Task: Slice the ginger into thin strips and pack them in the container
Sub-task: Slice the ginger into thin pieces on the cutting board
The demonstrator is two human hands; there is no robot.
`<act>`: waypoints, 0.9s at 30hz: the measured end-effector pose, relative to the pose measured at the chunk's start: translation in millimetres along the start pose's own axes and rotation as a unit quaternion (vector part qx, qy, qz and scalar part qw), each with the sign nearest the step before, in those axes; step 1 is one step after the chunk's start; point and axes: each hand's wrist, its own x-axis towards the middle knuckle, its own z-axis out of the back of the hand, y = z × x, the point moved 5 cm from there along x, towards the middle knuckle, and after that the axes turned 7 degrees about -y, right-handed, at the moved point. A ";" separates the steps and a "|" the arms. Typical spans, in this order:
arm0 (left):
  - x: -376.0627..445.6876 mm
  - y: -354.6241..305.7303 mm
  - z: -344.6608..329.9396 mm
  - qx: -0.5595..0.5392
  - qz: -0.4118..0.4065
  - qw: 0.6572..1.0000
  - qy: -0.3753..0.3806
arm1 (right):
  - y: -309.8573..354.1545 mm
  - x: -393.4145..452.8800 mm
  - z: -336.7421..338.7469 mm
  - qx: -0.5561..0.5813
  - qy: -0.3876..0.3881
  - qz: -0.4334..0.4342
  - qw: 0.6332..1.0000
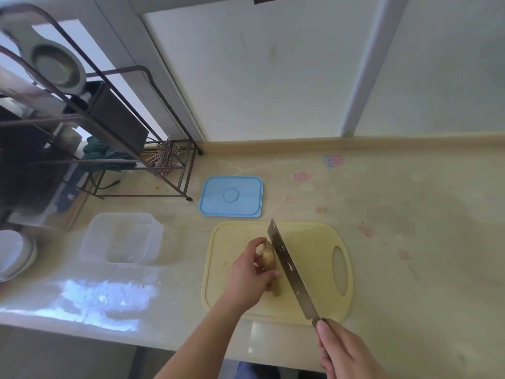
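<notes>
Left hand (252,272) is pinning the ginger (269,255) mid cutting board (276,269) so it's not rolling — right hand (347,351) is gripping the knife (289,266) just beside it. Container (123,237) is waiting open on the left.

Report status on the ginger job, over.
Left hand grips ginger on cutting board. Right hand holds knife beside it. Container open, nothing obstructing.

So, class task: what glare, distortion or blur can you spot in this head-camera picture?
Head view: a bright bluish-white glare patch lies on the counter in front of the clear container; wide-angle distortion bends the metal rack at left; the whole picture is soft, so the ginger lacks fine detail.
</notes>
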 end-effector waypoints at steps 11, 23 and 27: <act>1.3 17.5 5.4 -0.047 0.016 0.999 0.020 | 6.5 -12.2 -7.7 -0.058 -0.115 0.129 0.983; 5.8 10.2 9.1 0.049 -0.030 0.998 0.005 | 22.7 -18.0 3.2 -0.165 -0.117 0.122 0.972; 2.9 5.7 9.5 0.054 -0.036 0.998 0.005 | 26.5 -9.5 -0.2 -0.198 -0.082 0.120 0.969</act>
